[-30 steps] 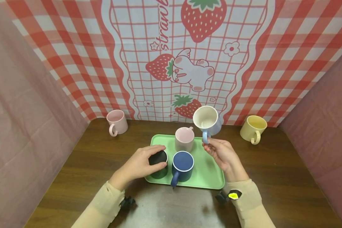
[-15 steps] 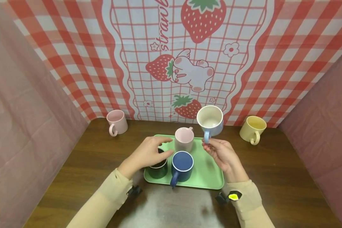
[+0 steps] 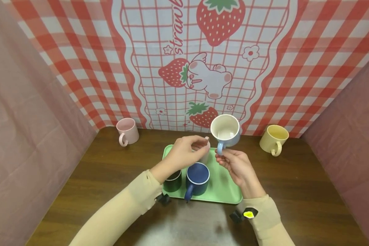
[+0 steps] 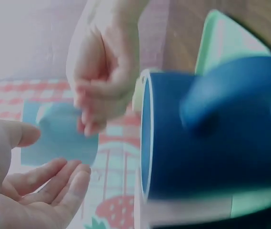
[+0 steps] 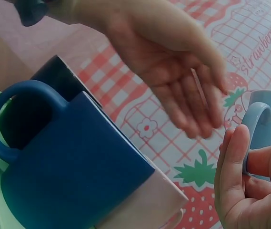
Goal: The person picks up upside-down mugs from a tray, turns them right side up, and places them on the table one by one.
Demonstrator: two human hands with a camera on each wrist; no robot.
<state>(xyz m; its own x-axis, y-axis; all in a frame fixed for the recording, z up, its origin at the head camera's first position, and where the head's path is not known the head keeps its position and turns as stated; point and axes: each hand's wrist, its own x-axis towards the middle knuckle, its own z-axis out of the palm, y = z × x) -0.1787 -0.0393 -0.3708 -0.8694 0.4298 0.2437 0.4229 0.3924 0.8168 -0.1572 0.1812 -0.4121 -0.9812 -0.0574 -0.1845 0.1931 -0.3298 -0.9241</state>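
Note:
My right hand (image 3: pixel 238 169) pinches the handle of a light blue mug (image 3: pixel 230 139), held up over the back right of a green tray (image 3: pixel 222 191). Its cream inside faces the head camera. My left hand (image 3: pixel 184 153) hovers above the tray with fingers spread and nothing between them, near the light blue mug; the right wrist view has a gap between this hand (image 5: pixel 173 76) and the mug. Beneath it, a pale pink mug (image 3: pixel 205 158) on the tray is partly hidden. A dark blue mug (image 3: pixel 198 177) and a dark green mug (image 3: pixel 173 184) stand at the tray's front.
Another pink mug (image 3: pixel 127 131) stands at the table's back left, and a yellow mug (image 3: pixel 273 139) at the back right. A red checked strawberry cloth (image 3: pixel 203 68) hangs behind the wooden table (image 3: pixel 295 191). Pink cloth walls (image 3: pixel 27 130) close off both sides.
My left hand has left the dark green mug and moved right and back, over the pale pink mug. The light blue mug has shifted slightly; my right hand keeps its hold.

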